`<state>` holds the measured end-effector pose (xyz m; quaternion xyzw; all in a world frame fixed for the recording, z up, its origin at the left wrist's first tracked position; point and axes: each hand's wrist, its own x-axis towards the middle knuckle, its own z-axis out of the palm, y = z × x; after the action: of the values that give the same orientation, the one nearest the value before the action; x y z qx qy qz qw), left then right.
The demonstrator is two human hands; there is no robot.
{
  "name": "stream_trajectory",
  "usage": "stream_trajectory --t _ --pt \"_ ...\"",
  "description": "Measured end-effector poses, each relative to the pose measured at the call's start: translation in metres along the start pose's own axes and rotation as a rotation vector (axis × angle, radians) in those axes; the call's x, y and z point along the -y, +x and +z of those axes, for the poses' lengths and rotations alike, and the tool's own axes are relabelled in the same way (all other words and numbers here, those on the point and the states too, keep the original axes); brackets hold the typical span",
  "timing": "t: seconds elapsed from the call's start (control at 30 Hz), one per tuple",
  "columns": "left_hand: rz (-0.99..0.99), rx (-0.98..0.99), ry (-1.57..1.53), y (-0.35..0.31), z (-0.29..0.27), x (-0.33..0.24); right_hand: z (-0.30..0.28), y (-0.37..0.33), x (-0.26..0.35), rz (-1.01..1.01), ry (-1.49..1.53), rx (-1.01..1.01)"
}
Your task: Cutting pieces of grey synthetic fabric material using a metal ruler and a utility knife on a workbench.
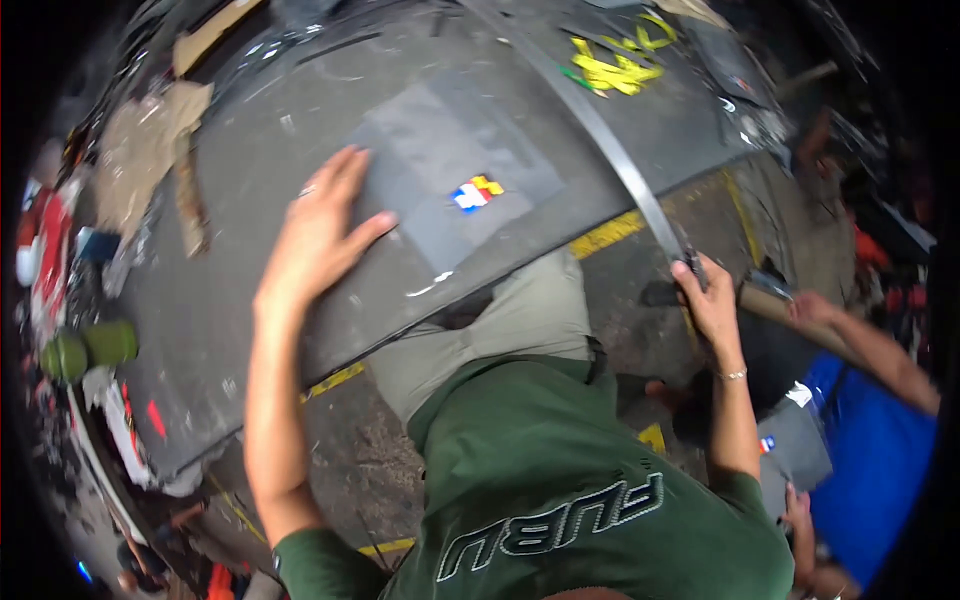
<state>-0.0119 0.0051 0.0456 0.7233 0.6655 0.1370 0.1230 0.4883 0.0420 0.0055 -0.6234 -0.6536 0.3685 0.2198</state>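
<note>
My left hand [325, 225] is on the dark tabletop, fingers stretched out and thumb spread, a ring on one finger. Beside its fingertips lies a flat grey sheet [430, 130] bearing a small white, blue, red and yellow patch [470, 197]. My right hand [710, 295], out past the table's near edge, is closed around the end of a long, flat metal straightedge [600, 130]. The straightedge reaches over the table to the right of the sheet. Something small and black shows at my right fingers; its kind is unclear.
Loose yellow strips [615, 70] lie at the far right of the table [240, 330]. Brown paper and clear plastic [140, 150] sit on the left, near a green bottle [90, 348]. Close on my right, a person in blue [870, 450] has a grey sheet [810, 435] with a similar patch.
</note>
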Motion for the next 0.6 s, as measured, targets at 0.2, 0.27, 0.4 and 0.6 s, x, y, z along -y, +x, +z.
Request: stream_trajectory --t 0.2,0.27,0.4,0.6 --pt "-0.044 0.078 0.032 -0.019 0.005 0.012 0.021 -0.007 0.008 -0.137 0.12 -0.088" --pt "-0.047 0.094 0.08 -0.019 0.012 0.012 0.024 -0.009 0.011 -0.085 0.116 -0.072" --pt "-0.088 0.077 0.197 -0.019 0.021 -0.008 0.034 -0.013 0.026 -0.138 0.084 -0.079" --pt "-0.085 -0.014 0.168 -0.004 0.046 -0.035 0.09 -0.045 0.077 -0.234 0.221 -0.075"
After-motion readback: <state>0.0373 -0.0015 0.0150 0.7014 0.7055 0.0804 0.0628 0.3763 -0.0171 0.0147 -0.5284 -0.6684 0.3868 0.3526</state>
